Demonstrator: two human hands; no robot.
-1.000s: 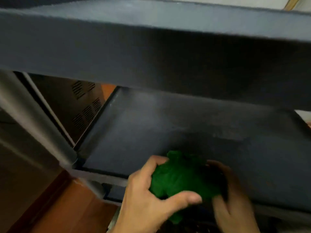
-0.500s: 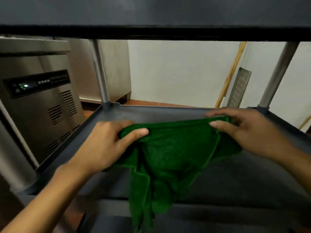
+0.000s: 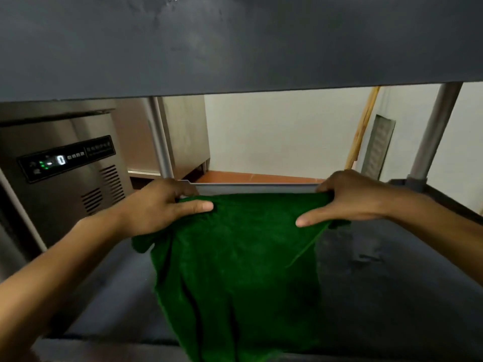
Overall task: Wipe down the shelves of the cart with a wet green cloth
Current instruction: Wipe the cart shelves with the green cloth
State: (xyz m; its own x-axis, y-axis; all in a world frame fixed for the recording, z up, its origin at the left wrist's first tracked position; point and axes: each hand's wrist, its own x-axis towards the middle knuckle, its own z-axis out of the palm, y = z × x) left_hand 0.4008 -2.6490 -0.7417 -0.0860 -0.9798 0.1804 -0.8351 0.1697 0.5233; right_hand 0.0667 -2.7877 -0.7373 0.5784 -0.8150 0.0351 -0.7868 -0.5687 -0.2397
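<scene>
Head cam: left hand [image 3: 159, 207] and right hand [image 3: 350, 198] each pinch a top corner of the green cloth [image 3: 235, 262], spread over the cart's middle shelf [image 3: 392, 283]. Its bottom edge probably hangs off the front, so it could slide off.
</scene>
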